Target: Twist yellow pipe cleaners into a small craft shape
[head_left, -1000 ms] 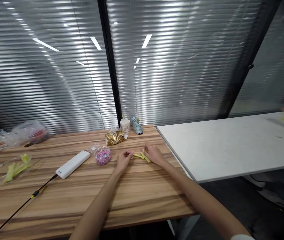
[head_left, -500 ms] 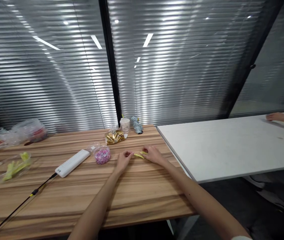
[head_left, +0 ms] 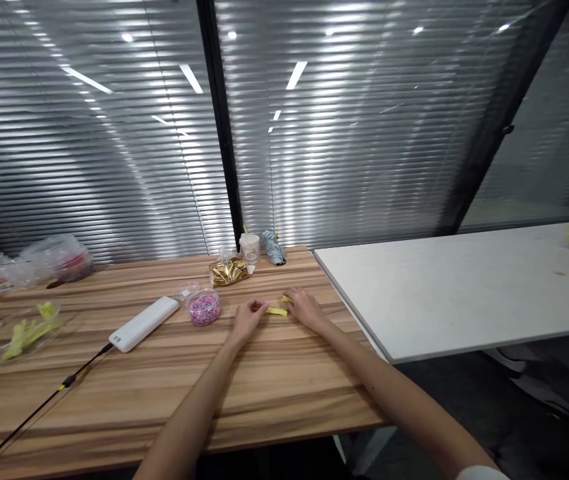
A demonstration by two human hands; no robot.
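My left hand (head_left: pixel 248 320) rests low over the wooden table, fingertips pinched on one end of a short yellow strip (head_left: pixel 277 311). The strip's free end points right, toward my right hand (head_left: pixel 304 307). That hand is closed too, with a small yellow piece (head_left: pixel 288 300) showing at its fingertips; whether it joins the strip, I cannot tell. Just left of my hands stands a round clear tub (head_left: pixel 204 307) of pink and purple small bits. Its clear lid (head_left: pixel 185 291) lies behind it.
A white power bank (head_left: pixel 144 324) with a black cable lies left. Beyond it is a clear tray (head_left: pixel 39 347) with yellow strips. A gold packet (head_left: pixel 230 272), paper cup (head_left: pixel 250 247) and blue-grey bundle (head_left: pixel 274 248) stand behind. A white table (head_left: pixel 464 293) adjoins at right, with another person's hand.
The strip between my hands now lies straighter, its right end apart from my right fingers. At far right, the other person's hand has shifted to the edge, beside something yellow.
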